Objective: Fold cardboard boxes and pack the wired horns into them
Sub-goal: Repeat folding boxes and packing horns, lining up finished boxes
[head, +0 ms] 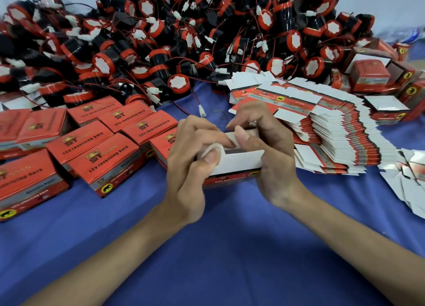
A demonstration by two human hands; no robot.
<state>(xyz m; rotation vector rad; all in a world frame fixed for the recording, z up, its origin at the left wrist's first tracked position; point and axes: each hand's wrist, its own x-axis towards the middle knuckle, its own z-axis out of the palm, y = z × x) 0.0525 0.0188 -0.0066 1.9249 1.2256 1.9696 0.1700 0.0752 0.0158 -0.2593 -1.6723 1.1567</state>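
**Soft, even light; wide-angle bending**

Bright, diffuse light is falling on the blue worktop point(218, 248), leaving only faint, soft shadows beneath the forearms. Glossy black horns point(184, 30) along the far edge are catching small white glints. The left hand point(190, 168), right hand point(271, 149) and the box point(241, 161) they are gripping are smearing slightly. Lines are bowing toward the left and right edges, where detail is softening.

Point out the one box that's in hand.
The box gripped between left hand and right hand, white flap up; other boxes lie on the blue cloth.
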